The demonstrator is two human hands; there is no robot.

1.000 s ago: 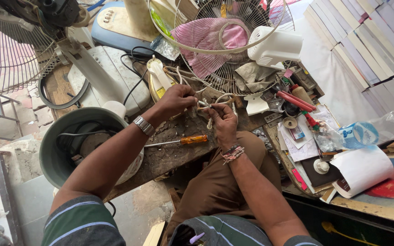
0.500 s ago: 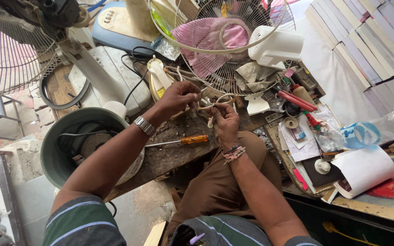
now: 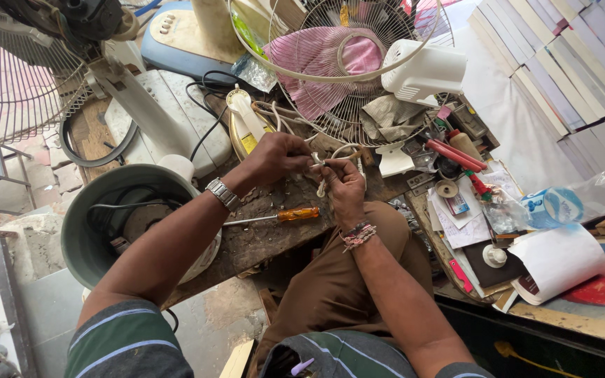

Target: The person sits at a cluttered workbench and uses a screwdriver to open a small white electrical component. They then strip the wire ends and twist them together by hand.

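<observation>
Both hands meet over the middle of a cluttered wooden worktop point(image 3: 260, 238). The left hand point(image 3: 274, 157) and the right hand point(image 3: 341, 185) each pinch a length of white wire point(image 3: 323, 183) between the fingertips, the grip tight, with a loose end hanging down between them. An orange-handled screwdriver point(image 3: 281, 215) lies flat on the worktop just below the hands. Behind them stands a fan guard point(image 3: 330, 63) with a pink blade inside and a white motor housing point(image 3: 425, 70) against its rim. A grey-green bucket point(image 3: 82, 231) sits by the left forearm. A second fan grille point(image 3: 15, 84) fills the upper left corner.
</observation>
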